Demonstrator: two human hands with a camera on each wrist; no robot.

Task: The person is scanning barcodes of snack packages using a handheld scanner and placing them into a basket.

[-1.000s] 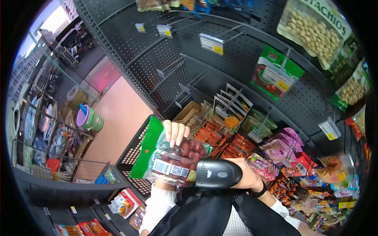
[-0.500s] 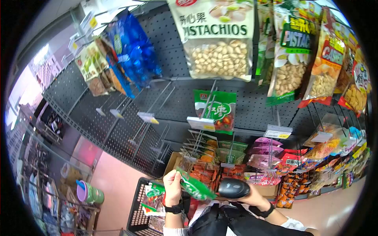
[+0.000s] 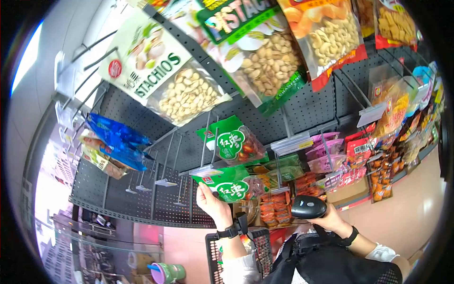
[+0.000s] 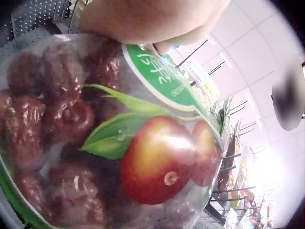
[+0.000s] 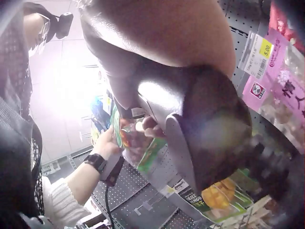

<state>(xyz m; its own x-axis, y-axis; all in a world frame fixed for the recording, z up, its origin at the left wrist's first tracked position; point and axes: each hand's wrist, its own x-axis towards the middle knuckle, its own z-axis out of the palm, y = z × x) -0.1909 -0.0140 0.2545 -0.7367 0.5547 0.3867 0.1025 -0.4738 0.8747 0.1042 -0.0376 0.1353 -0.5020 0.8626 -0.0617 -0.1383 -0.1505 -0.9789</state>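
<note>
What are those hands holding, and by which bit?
Left hand holds a date bag by its green end; right hand grips a black scanner by its handle.

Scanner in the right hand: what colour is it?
Black. The scanner shows best in the head view.

Shop, snack pkgs (image 3: 187, 97) hung, price tags (image 5: 259, 55)

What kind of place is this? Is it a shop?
Yes, it looks like a shop's snack aisle. A bag of pistachios hangs on display, a price tag reads 5.00, and there's what looks like a barcode scanner.
</note>
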